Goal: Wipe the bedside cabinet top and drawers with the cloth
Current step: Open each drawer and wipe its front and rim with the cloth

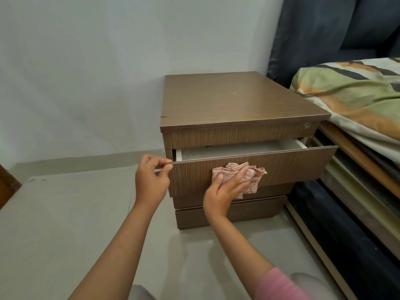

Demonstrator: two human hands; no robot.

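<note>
A brown wood-grain bedside cabinet [227,98] stands against the pale wall, its top bare. Its second drawer [292,167] is pulled out, showing a white, dusty inside. My left hand [151,180] pinches the left end of that drawer's front panel. My right hand [225,191] presses a crumpled pink-and-white striped cloth [242,172] flat against the middle of the drawer front. The top drawer, with a small round lock [306,126] at its right, is closed. Two lower drawers below are partly hidden by my hands.
A bed with a green, orange and black patterned cover [357,98] and a dark blue headboard [313,35] stands close on the cabinet's right. Pale floor tiles [75,213] spread to the left and front. A dark wooden edge [6,187] shows at far left.
</note>
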